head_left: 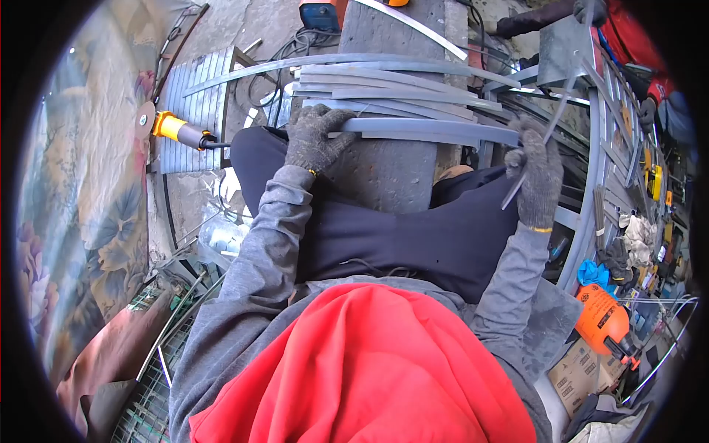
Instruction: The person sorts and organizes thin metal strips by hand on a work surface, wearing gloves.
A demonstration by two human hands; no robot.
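Both my hands wear dark grey knit gloves. My left hand (316, 139) is closed round the left end of a flat grey metal bar (436, 130), which lies crosswise in front of my knees. At the bar's right end is my right hand (538, 173), its fingers wrapped about a thin metal rod (552, 124) that slants up and to the right. The rod's lower tip sticks out below the palm. Just beyond the bar, several similar metal strips (391, 90) are stacked side by side, one longer curved strip lying across the far side.
An angle grinder (181, 131) with a yellow body rests on a slatted metal stand (193, 92) at left. Metal frames (591, 184) stand at right, beside an orange spray bottle (602, 319). Another person in a red garment (636, 33) is at the upper right. Cables lie beyond the strips.
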